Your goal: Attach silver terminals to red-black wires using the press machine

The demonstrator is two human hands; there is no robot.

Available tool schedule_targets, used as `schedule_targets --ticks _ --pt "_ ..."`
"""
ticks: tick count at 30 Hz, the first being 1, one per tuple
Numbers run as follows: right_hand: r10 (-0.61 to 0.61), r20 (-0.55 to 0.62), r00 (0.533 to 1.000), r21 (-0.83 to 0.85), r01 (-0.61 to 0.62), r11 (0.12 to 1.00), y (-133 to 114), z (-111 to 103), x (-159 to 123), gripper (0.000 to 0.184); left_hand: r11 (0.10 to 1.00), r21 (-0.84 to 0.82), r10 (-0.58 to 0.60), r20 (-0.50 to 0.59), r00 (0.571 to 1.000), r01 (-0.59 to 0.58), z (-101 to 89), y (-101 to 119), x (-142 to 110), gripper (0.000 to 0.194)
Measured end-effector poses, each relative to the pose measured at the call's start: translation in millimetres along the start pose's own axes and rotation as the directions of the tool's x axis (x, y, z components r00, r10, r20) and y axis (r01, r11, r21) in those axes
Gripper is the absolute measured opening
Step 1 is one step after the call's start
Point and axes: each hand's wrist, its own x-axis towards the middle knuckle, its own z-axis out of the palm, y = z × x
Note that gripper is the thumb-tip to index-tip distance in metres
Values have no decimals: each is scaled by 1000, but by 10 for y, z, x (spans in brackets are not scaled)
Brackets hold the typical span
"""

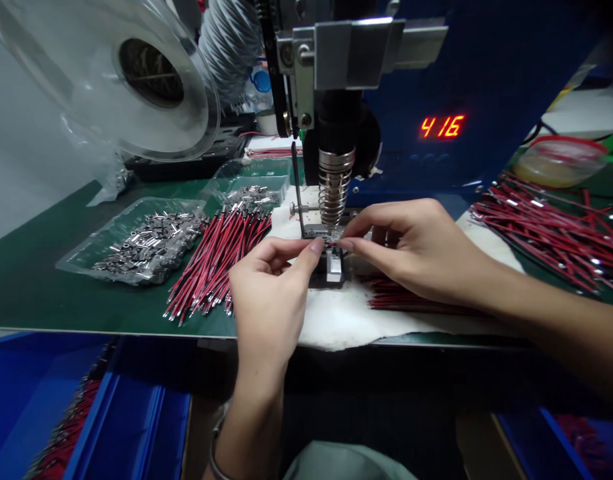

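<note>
Right hand (421, 250) is pinching a thin red wire (332, 244) at its fingertips; silver metal coil spring (335, 183) is hanging just above. Left hand (271, 293) is pinching alongside, can't tell on what. Red-and-black wire bundle (214, 257) is lying just left of it.

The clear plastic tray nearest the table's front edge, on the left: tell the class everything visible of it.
The tray looks like thin, transparent plastic, shallow, open-topped, with sloping sides. It sits upright on the green tabletop, left of the red-and-black wires, holding a heap of small, shiny metal connectors. Whether it touches the wires is unclear.
</note>
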Motion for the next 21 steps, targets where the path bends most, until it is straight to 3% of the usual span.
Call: schedule_targets --ticks 21 --pt "-13 -42 999 6 13 1000 7 25 -13 11 1000 23 -4 -20 1000 5 9 -31 8 17"
